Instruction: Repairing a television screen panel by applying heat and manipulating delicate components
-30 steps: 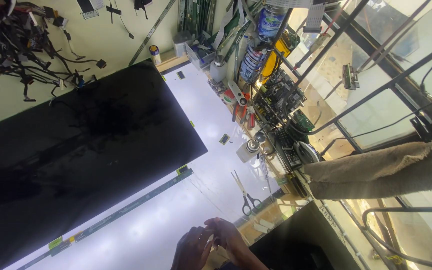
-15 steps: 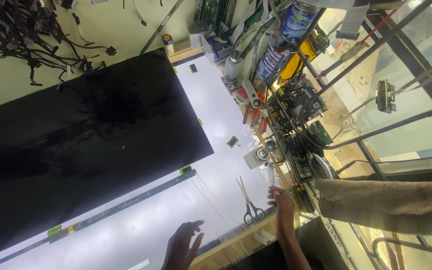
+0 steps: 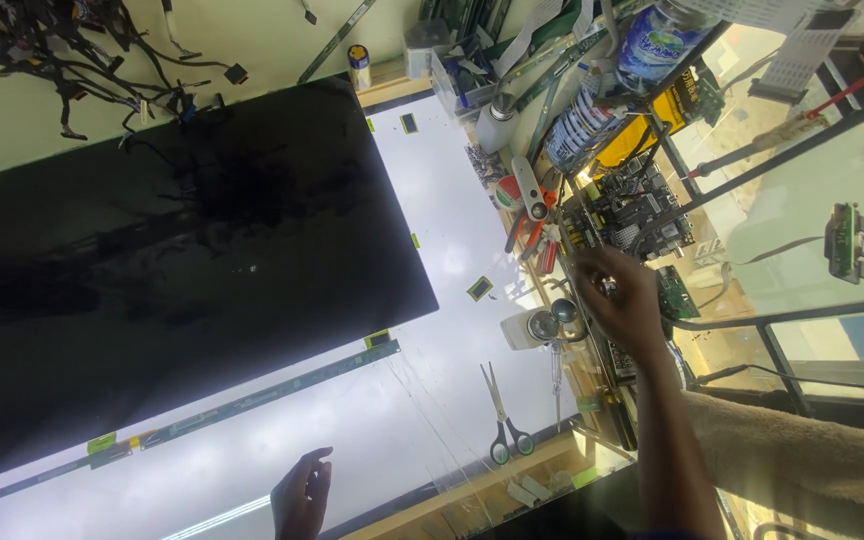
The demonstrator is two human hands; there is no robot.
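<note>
My right hand reaches out over the cluttered right edge of the bench, fingers curled near green circuit boards and a small round metal part; whether it grips anything I cannot tell. My left hand hovers open, fingers apart, above the lit white panel at the bottom. A large black screen sheet covers the left of that panel. Black-handled scissors lie between my hands.
A long thin strip board with green tape tabs runs along the black sheet's lower edge. Red-handled pliers, a bottle, a white device and tangled black cables crowd the edges. Metal bars stand at right.
My hands were together at the bottom; the right has since reached up and right to the circuit boards, and the left stays low over the lit panel. The view shifted slightly.
</note>
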